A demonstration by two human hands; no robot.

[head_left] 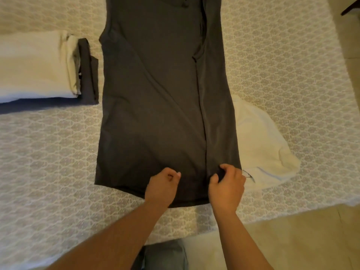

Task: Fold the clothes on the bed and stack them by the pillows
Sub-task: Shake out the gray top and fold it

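Observation:
A dark grey shirt (155, 106) lies spread lengthwise on the patterned bed cover (48, 162), its right side folded inward along a long crease. My right hand (227, 189) pinches a bunch of the fabric at the shirt's near hem, beside the crease. My left hand (162, 187) sits over the hem a little to the left, fingers curled; whether it holds fabric cannot be told. A white garment (261, 145) lies crumpled under the shirt's right edge. A stack of folded clothes (39, 69), white over dark grey, rests at the left.
The bed's near edge runs diagonally below my forearms, with tiled floor (292, 240) beyond it on the right. A dark furniture corner (350, 6) shows at the top right. My legs in grey trousers (165, 256) are at the bottom.

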